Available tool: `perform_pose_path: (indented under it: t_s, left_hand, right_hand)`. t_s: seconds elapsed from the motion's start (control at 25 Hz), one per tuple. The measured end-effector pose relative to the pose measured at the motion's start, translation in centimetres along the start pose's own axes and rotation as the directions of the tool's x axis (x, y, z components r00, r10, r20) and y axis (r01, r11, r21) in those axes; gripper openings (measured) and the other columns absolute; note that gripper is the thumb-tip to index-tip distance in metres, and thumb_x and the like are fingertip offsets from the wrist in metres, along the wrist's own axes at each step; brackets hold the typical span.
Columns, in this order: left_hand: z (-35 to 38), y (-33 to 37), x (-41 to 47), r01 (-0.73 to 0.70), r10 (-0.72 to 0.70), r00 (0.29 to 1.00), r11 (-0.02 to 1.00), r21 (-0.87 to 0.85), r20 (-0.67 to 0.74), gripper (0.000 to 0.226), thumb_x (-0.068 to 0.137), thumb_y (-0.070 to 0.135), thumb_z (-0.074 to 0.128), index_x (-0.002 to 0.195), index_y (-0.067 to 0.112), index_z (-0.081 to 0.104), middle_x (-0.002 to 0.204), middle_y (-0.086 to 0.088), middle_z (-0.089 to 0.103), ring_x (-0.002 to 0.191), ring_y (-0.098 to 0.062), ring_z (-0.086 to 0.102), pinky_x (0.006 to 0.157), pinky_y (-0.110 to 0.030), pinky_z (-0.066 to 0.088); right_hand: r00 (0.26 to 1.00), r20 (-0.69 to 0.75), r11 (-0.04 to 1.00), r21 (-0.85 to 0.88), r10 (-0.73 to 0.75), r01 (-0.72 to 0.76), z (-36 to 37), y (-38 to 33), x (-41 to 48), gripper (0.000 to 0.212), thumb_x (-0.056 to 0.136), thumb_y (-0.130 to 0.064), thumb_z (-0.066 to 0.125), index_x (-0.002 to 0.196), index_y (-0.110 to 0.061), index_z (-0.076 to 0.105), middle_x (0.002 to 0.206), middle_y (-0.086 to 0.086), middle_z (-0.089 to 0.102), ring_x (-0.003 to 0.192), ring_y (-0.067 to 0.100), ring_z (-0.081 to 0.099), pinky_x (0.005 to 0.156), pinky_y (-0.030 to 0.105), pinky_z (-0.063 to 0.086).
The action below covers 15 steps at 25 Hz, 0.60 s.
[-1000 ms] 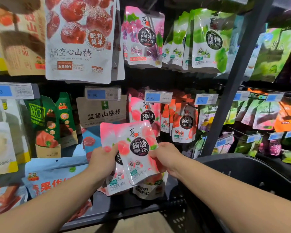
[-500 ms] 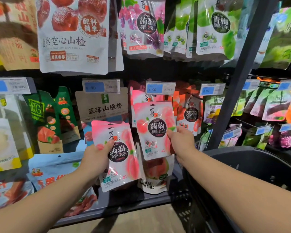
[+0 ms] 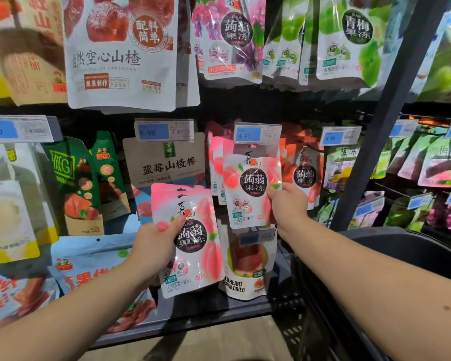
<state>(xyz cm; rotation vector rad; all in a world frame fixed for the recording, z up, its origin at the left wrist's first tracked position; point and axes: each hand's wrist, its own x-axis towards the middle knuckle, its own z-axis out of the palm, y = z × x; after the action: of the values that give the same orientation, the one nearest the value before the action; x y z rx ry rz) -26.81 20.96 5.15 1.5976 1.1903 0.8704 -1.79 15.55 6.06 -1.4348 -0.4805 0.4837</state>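
Since a second ago the right hand has been lifting one pink jelly pouch away from the stack both hands were sharing. It is now carrying it up and to the right, so the raised pouch is sitting with its top edge tucked just under the 4.90 price tag. The left hand is staying lower and to the left, holding the lower pouch out in front of the shelf. A second edge seems to be showing behind it, though I cannot tell how many it is gripping.

The right fingers are pinching the raised pouch at its right edge. The left fingers are clamped round the lower pouch's left side, with the thumb pressing on the printed face.

This is looking like restocking: the raised pouch is going onto the peg in front of the row of matching pouches. The tag is hiding the peg, so whether the hang hole is already on it is not showing. The next move is probably calling for lining the hole up with the peg tip and sliding the pouch back flat, without snagging the tag. A guava pouch is hanging just below, and a black basket is sitting at the right.
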Motion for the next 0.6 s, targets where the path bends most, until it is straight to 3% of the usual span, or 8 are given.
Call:
perform_pose_path:
  t_s: [0.08, 0.24, 0.44, 0.6]
  left_hand:
    - [0.0, 0.7, -0.4, -0.026, 0.026, 1.000, 1.000, -0.001, 0.008, 0.055, 0.104, 0.031, 0.058, 0.056, 0.005, 0.055, 0.034, 0.003, 0.052, 0.031, -0.001, 0.051, 0.038, -0.011, 0.036]
    - [-0.1, 1.3, -0.9, -0.046, 0.046, 0.998, 0.999, -0.004, 0.032, 0.056, 0.105, 0.030, 0.056, 0.054, 0.007, 0.057, 0.033, 0.004, 0.052, 0.031, -0.001, 0.050, 0.039, -0.011, 0.036]
    - [-0.3, 1.3, -0.9, -0.040, 0.039, 0.999, 0.999, 0.011, 0.038, 0.056, 0.105, 0.030, 0.055, 0.055, 0.008, 0.058, 0.036, 0.004, 0.056, 0.035, -0.001, 0.055, 0.042, -0.009, 0.037]
    - [-0.4, 1.5, -1.1, -0.030, 0.030, 0.998, 0.999, 0.011, 0.047, 0.056, 0.106, 0.031, 0.054, 0.054, 0.008, 0.056, 0.033, 0.003, 0.053, 0.033, -0.001, 0.053, 0.042, -0.010, 0.037]
  right_hand:
    - [1.000, -0.020, 1.000, -0.027, -0.002, 0.002, 0.3, 0.0, 0.2, 0.026, 0.080, -0.018, 0.064, 0.095, 0.004, 0.065, 0.105, 0.028, 0.070, 0.076, 0.027, 0.063, 0.079, 0.068, 0.054]
    - [0.999, -0.031, 0.995, -0.090, -0.041, 0.038, 0.8, 0.5, 0.9, 0.032, 0.075, -0.026, 0.062, 0.089, 0.002, 0.063, 0.103, 0.028, 0.069, 0.077, 0.030, 0.066, 0.078, 0.064, 0.055]
    - [0.994, -0.046, 0.989, -0.117, -0.098, 0.092, 0.8, 0.8, 1.1, 0.032, 0.080, -0.026, 0.063, 0.091, 0.004, 0.060, 0.102, 0.029, 0.066, 0.070, 0.027, 0.058, 0.064, 0.048, 0.055]
    - [0.992, -0.069, 0.987, -0.127, -0.107, 0.098, 0.4, 0.8, 1.1, 0.032, 0.078, -0.023, 0.064, 0.092, 0.005, 0.059, 0.102, 0.029, 0.066, 0.075, 0.047, 0.065, 0.070, 0.068, 0.056]
